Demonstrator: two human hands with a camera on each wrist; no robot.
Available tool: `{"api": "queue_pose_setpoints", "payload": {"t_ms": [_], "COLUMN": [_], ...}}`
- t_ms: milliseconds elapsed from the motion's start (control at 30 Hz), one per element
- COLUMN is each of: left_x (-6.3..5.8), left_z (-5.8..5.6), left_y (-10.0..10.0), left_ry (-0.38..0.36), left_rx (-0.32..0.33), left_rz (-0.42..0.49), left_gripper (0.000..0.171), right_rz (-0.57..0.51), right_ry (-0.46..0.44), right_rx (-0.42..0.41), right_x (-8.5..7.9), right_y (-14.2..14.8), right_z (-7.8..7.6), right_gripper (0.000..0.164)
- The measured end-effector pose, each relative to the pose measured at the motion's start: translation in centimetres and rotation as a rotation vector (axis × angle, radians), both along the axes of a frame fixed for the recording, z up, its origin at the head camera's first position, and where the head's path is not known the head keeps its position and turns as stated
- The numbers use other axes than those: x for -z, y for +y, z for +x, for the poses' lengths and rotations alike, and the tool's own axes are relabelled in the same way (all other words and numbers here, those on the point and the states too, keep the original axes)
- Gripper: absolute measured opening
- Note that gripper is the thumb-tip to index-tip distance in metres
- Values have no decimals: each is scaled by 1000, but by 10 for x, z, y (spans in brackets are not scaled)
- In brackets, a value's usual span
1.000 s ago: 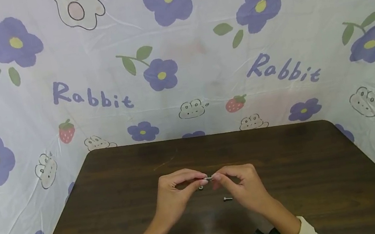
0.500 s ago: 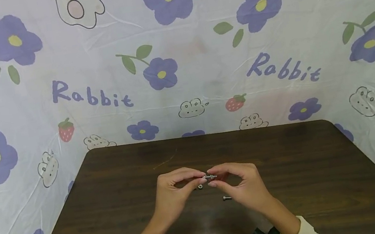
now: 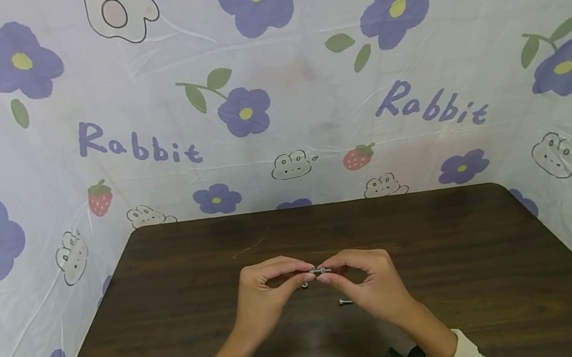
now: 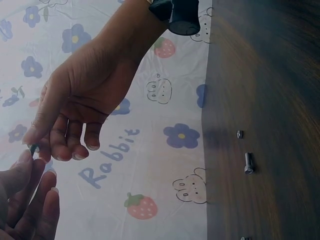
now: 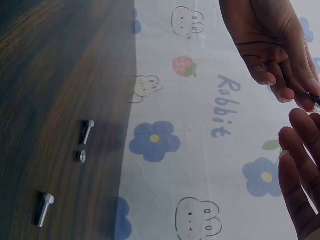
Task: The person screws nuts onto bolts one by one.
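Observation:
A small metal bolt with a nut on its shank is held level between both hands, above the table. My left hand pinches the bolt's head end between thumb and fingertips. From the other side, the thumb and forefinger of my right hand pinch at the nut, the threaded tip showing between them. In the left wrist view both hands meet at the bolt, which the fingers mostly cover. Below the hands, a loose nut and a loose bolt lie on the table.
The dark wooden table stands before a white cloth printed with flowers and rabbits. In the right wrist view two bolts, one farther and one nearer, and a nut lie on the wood.
The right thumb and forefinger have shifted from the bolt's end, parted around the nut, then closed in slightly on it. The left hand keeps its pinch and place.

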State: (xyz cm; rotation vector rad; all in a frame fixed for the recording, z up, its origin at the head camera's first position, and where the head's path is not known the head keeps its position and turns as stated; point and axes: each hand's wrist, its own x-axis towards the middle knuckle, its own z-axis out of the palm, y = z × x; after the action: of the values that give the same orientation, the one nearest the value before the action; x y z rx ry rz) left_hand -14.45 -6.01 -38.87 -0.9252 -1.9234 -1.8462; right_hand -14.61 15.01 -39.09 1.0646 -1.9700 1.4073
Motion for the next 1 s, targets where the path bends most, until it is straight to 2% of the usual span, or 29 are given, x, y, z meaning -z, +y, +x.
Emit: {"api": "queue_pose_setpoints", "payload": {"t_ms": [267, 633, 767, 1000], "left_x": [3, 3, 1, -2], "left_z": [0, -1, -1, -2], "left_y": [0, 0, 0, -3], "left_ry": [8, 6, 3, 7], "left_rx": [14, 12, 2, -27], "left_rz": [-4, -9, -5, -12], "left_gripper": [11, 10, 9, 9], "right_rz": [2, 21, -5, -22], "right_ry": [-9, -53, -73, -50], "right_rx": [9, 23, 29, 0], "right_x": [3, 0, 0, 0], "right_y": [-1, -1, 1, 3], "right_z": [1, 2, 2, 0], "right_gripper": [16, 25, 18, 41]}}
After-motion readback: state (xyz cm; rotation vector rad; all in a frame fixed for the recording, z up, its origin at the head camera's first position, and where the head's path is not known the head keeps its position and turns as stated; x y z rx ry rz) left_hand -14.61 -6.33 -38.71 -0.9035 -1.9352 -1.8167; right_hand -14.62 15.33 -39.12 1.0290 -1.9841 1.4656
